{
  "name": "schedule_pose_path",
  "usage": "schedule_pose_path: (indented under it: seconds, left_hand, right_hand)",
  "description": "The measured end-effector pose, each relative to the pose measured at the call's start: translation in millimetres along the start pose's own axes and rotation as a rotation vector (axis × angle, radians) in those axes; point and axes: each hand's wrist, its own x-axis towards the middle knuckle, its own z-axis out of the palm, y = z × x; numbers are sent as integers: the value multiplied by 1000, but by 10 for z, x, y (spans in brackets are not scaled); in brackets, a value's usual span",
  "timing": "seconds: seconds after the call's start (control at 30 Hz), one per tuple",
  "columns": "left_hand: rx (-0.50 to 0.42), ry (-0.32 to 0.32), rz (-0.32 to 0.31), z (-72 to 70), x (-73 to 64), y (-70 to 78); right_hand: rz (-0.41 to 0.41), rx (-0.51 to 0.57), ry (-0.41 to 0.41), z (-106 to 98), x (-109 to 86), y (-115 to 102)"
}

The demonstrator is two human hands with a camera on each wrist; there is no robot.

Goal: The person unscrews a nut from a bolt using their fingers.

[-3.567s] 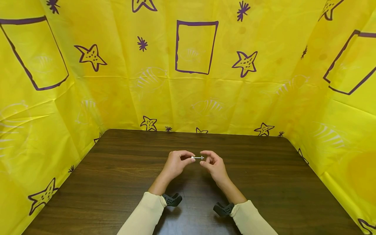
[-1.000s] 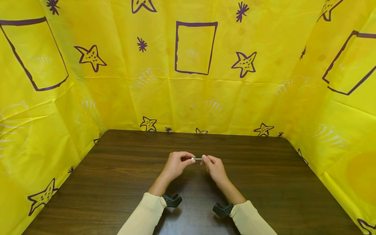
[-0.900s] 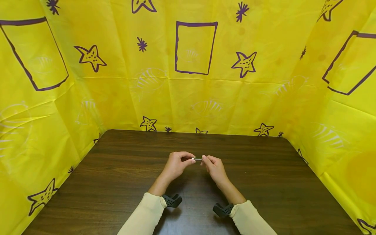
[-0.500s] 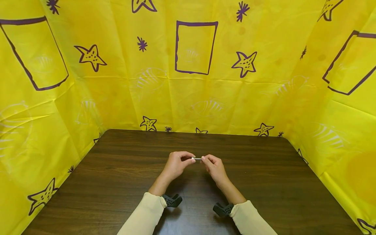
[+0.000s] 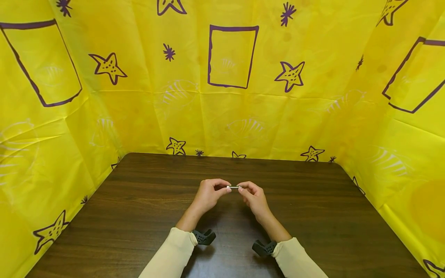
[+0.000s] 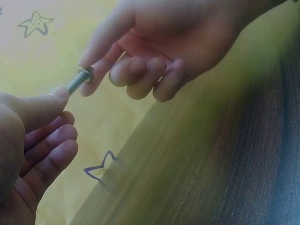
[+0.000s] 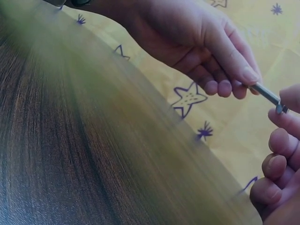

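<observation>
Above the table, a thin silvery bolt [image 5: 233,187] lies level between both hands. My left hand [image 5: 208,195] pinches its left end between thumb and fingertip, which hide most of that end. The threaded shank [image 6: 75,83] shows in the left wrist view, with a small nut [image 6: 88,74] near its far end. Thumb and index finger of my right hand [image 5: 256,200] are on either side of that nut and pinch it. In the right wrist view the nut [image 7: 280,108] is partly covered by the fingertips. The right hand's other fingers are curled loosely.
A dark wood-grain table [image 5: 156,239] spreads under the hands. Yellow cloth [image 5: 222,116] printed with purple starfish hangs behind and along both sides. Each wrist carries a dark strap mount, such as the left one [image 5: 204,237].
At first the right fingers were spread apart around the nut; then they closed on it, and the thumb and index finger have shifted over it since. The left hand has stayed still on the bolt.
</observation>
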Motion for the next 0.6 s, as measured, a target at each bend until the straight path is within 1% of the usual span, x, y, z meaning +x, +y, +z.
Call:
schedule_pose_path:
  seconds: [0.17,0.4,0.5,0.6]
  left_hand:
    - [-8,0,-10,-2,0,4]
    - [-18,-3,-12,-8,7,2]
    - [-14,-7,-13,-10,6,0]
    - [-8,-5,-19,-12,3,3]
  right_hand:
    - [-24,28,-12,-51,57,157]
    - [-92,83,-29,-64,52,198]
    - [-126,91,-39,-66,48,200]
    - [-138,95,-33,-62,50,202]
